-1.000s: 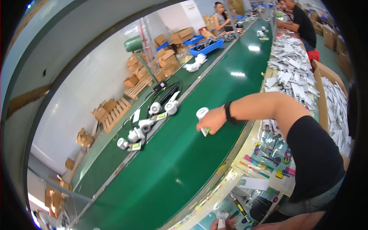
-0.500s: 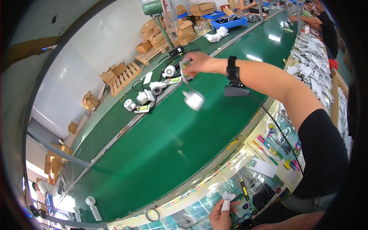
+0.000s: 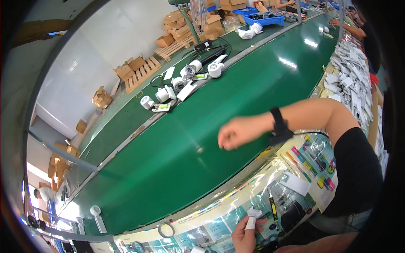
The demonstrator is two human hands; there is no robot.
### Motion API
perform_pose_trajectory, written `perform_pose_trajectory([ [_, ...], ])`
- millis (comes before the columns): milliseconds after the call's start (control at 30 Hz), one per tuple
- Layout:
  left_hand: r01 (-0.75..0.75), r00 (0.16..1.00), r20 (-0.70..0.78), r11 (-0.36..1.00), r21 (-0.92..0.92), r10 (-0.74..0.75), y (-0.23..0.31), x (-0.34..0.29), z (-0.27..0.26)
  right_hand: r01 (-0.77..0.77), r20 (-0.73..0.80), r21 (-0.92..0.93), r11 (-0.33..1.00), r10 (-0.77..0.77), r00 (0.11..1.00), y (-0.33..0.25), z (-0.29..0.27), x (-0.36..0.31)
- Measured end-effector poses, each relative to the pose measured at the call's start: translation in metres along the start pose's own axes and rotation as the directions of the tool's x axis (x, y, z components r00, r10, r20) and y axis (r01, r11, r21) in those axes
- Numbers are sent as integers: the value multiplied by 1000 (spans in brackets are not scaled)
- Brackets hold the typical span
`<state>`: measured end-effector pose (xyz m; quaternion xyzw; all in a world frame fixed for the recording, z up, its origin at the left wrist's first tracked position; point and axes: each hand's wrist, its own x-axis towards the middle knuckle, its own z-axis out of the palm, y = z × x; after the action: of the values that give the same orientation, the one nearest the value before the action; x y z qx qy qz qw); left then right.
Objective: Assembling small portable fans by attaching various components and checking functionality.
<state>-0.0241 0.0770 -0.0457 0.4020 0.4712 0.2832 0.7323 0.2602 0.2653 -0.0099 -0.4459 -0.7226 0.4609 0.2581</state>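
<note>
Over the belt (image 3: 181, 168), the empty right hand (image 3: 242, 133) is half-curled; at five o'clock, the left hand's (image 3: 244, 240) pinched white part (image 3: 251, 222) is best steadied.

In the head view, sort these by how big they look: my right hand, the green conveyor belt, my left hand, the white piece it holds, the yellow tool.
Green conveyor belt
Right hand
Left hand
White piece and yellow tool: too alike to rank

Right hand (image 3: 244, 131) blurred, white piece (image 3: 250, 222) in left hand (image 3: 244, 238) partly covered, its kind unclear
</note>
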Motion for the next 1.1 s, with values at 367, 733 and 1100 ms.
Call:
perform_pose_trajectory([
  [367,-28,995,87,979,-200,46,-4,-5,5,406,571,-168,898,-247,783,-89,106,-90],
  [733,-138,979,70,875,-464,191,18,0,7,54,171,-64,997,-42,984,-109,107,-94],
  [1100,-44,979,143,835,-548,146,1,-11,10,418,253,-597,685,-335,908,-119,140,-107],
])
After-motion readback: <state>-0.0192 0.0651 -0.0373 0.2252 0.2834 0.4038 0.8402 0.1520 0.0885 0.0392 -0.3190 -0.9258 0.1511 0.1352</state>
